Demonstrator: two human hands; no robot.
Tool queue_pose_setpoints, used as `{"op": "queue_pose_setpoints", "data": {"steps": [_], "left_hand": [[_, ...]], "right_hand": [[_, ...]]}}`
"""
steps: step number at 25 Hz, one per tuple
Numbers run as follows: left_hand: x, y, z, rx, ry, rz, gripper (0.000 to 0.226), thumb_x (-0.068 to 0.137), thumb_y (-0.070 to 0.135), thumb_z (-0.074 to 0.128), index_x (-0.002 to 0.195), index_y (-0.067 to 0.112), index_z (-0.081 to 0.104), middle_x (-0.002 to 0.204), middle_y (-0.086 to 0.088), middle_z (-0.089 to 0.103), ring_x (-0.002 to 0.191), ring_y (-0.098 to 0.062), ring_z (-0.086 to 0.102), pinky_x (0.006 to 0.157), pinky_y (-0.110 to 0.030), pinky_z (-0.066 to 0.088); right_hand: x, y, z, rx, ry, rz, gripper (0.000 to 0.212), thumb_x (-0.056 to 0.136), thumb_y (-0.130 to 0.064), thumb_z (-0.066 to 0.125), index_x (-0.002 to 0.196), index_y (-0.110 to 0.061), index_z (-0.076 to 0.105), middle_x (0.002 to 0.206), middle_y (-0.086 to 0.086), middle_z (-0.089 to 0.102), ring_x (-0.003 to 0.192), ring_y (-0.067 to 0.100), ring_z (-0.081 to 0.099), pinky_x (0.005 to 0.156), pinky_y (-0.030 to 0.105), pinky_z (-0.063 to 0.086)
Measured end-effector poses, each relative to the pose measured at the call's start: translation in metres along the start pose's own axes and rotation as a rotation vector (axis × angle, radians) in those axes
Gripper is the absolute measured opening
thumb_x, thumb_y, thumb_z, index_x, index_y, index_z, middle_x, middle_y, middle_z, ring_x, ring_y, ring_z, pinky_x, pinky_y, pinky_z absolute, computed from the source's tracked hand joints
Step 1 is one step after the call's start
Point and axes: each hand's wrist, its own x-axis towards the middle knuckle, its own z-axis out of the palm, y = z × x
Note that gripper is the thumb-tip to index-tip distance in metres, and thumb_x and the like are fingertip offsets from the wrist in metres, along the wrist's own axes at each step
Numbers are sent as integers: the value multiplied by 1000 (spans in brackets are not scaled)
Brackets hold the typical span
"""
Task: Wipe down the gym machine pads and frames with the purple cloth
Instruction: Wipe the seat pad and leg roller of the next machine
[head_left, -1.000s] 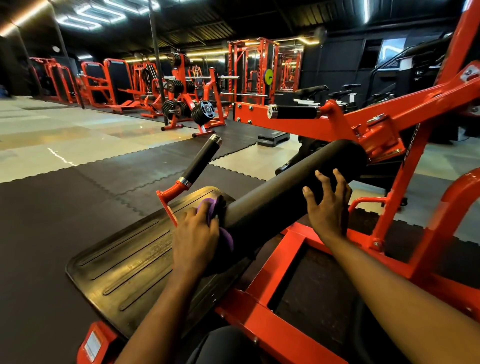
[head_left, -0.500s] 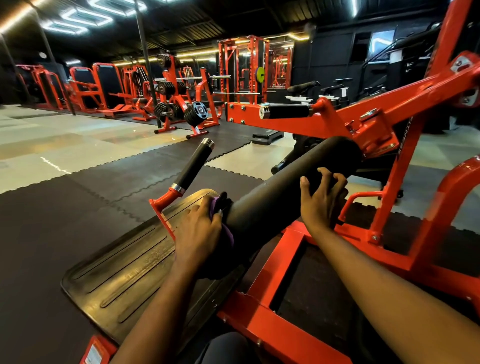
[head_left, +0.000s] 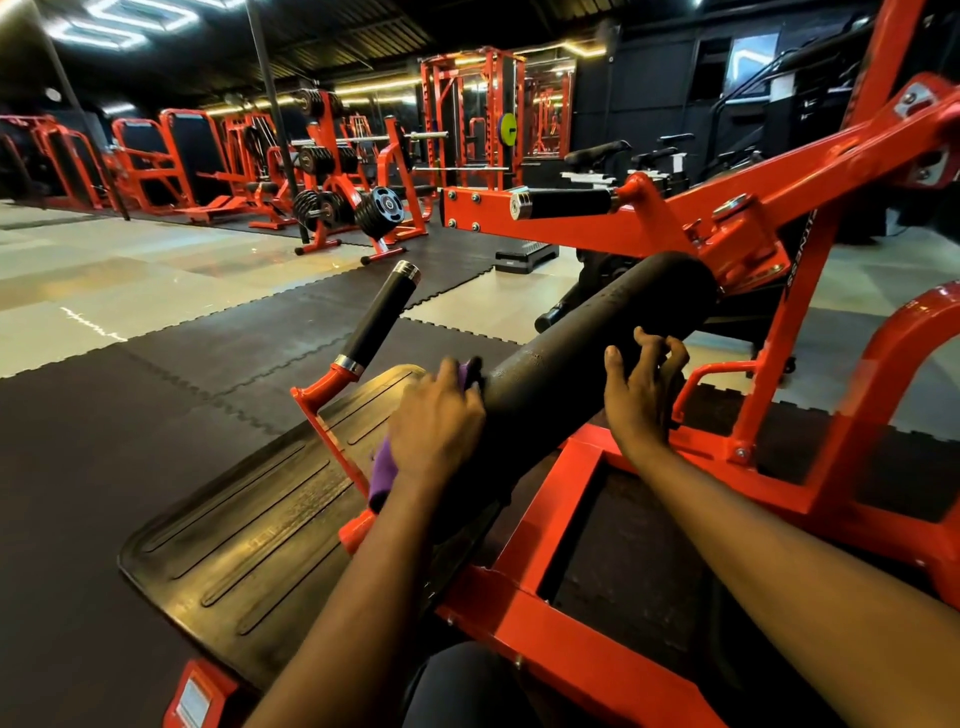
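Purple cloth (head_left: 383, 475) sits at centre frame under the left hand (head_left: 436, 421), whose curled fingers press it onto the black roller pad (head_left: 587, 353). The right hand (head_left: 636, 400) has its fingers bent against the pad, and I cannot tell whether they grip it. Lettering on the red frame (head_left: 779, 332) at right is unreadable.

The roller pad (head_left: 597, 353) slants from near left to far right above the machine frame (head_left: 571, 660). The left hand (head_left: 436, 421) lies on the pad's near end, gripping the cloth (head_left: 384, 473), which hangs left of the wrist. The right hand (head_left: 639, 395) curls round the pad farther along. The footplate (head_left: 249, 530) lies on the floor to the left, a handle (head_left: 379, 317) rising above it. Far behind stands a plate rack (head_left: 363, 208).
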Motion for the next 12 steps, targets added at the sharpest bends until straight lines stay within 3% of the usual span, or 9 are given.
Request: {"op": "queue_pose_setpoints", "data": {"steps": [5,9,12], "left_hand": [[14,26,12,50,-80,150,42,98,43,41,139,33,40,117,-5,57,104,-22,52,83,-41,51],[-10,-42,-15,-126,-126,-90,28,98,29,46,126,31,50,107,-1,60,92,-16,57,74,-35,50],[-27,-59,-24,-89,-129,-120,27,99,30,46,126,28,49,106,-3,61,92,-18,58,80,-44,53]], "right_hand": [[1,3,-9,19,28,-66,39,99,-37,59,132,-18,50,144,13,30,129,28,41,100,45,47],[-1,-6,-7,13,60,-39,40,99,-33,59,134,-15,52,145,16,32,129,27,42,91,27,38],[-6,-4,-5,15,72,-33,40,99,-35,56,134,-16,51,145,14,32,127,30,45,89,29,40]]}}
